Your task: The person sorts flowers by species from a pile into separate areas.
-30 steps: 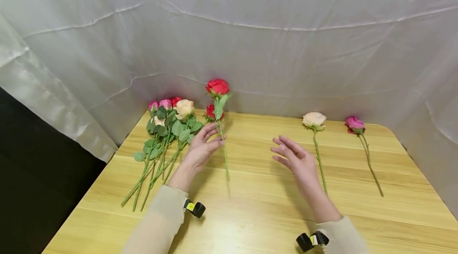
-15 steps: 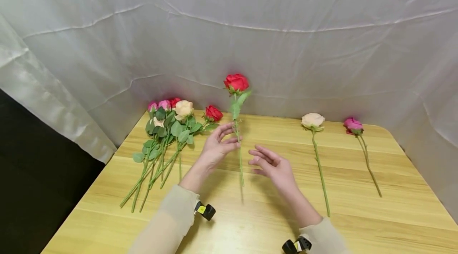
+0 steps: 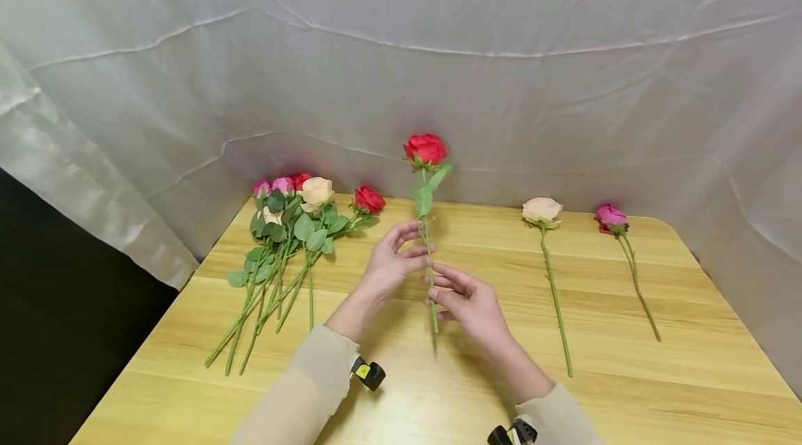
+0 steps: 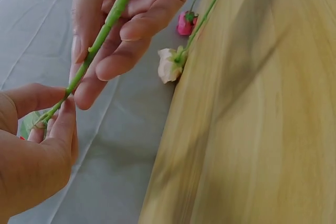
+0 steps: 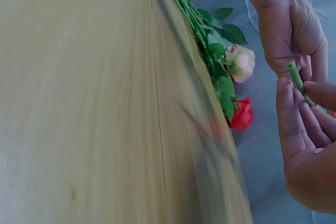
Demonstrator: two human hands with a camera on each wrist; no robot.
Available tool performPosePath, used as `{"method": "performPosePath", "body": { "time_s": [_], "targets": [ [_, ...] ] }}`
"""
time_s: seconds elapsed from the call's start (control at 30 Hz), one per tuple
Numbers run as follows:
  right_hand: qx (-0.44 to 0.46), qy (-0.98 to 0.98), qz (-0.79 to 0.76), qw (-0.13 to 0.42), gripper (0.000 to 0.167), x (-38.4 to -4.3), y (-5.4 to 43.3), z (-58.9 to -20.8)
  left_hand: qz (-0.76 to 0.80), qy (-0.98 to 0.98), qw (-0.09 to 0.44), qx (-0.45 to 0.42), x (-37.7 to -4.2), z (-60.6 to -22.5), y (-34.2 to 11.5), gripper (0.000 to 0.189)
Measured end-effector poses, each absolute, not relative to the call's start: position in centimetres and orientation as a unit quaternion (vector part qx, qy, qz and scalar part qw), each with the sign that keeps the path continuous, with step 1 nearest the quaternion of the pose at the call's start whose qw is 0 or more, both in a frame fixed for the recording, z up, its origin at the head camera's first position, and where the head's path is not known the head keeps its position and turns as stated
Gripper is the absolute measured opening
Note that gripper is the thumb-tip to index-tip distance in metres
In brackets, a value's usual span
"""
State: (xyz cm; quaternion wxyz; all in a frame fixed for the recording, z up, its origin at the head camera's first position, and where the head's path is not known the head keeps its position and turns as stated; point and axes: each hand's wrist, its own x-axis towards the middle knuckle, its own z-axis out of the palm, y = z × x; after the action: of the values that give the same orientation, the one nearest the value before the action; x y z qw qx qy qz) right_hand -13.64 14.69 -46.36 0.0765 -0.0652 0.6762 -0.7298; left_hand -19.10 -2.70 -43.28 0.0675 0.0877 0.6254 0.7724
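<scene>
A red rose (image 3: 426, 149) on a green stem stands nearly upright above the table, its bloom toward the back. My left hand (image 3: 388, 269) pinches the middle of its stem between thumb and fingers. Lower on the stem is my right hand (image 3: 473, 309), with the thumb against the stem and the fingers behind it. In the left wrist view the cut end of the stem (image 4: 118, 9) points up between the fingers of the right hand (image 4: 139, 19). The right wrist view shows both hands close together around the stem (image 5: 295, 77).
Left on the wooden table (image 3: 401, 396) lies a pile of roses, including a peach rose (image 3: 316, 191) and a red rose (image 3: 370, 200), stems toward the front. To the right lie a cream rose (image 3: 541, 210) and a magenta rose (image 3: 611, 218), apart. A grey cloth (image 3: 476, 83) hangs behind.
My left hand has carried the red rose rightward, away from the pile, to the middle. My right hand has come in from the right and now holds the lower stem.
</scene>
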Motion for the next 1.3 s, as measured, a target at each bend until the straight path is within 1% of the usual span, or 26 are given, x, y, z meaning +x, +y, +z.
{"method": "performPosePath", "body": {
  "time_s": [0.43, 0.73, 1.0, 1.3],
  "targets": [
    [-0.054, 0.685, -0.722, 0.082, 0.050, -13.4, 15.1, -46.2, 0.766, 0.634, 0.068, 0.087, -19.0, -44.0, -2.1, 0.067],
    [-0.058, 0.685, -0.723, 0.073, 0.051, -13.5, 15.4, -45.7, 0.762, 0.638, 0.047, 0.103, -19.0, -43.7, -2.4, 0.067],
    [-0.048, 0.692, -0.717, 0.072, 0.052, -13.5, 16.5, -45.7, 0.763, 0.635, 0.040, 0.111, -19.2, -43.8, -4.9, 0.066],
    [-0.035, 0.715, -0.695, 0.062, 0.053, -13.4, 18.5, -46.2, 0.761, 0.645, 0.003, 0.073, -19.1, -44.1, -9.2, 0.065]
  ]
}}
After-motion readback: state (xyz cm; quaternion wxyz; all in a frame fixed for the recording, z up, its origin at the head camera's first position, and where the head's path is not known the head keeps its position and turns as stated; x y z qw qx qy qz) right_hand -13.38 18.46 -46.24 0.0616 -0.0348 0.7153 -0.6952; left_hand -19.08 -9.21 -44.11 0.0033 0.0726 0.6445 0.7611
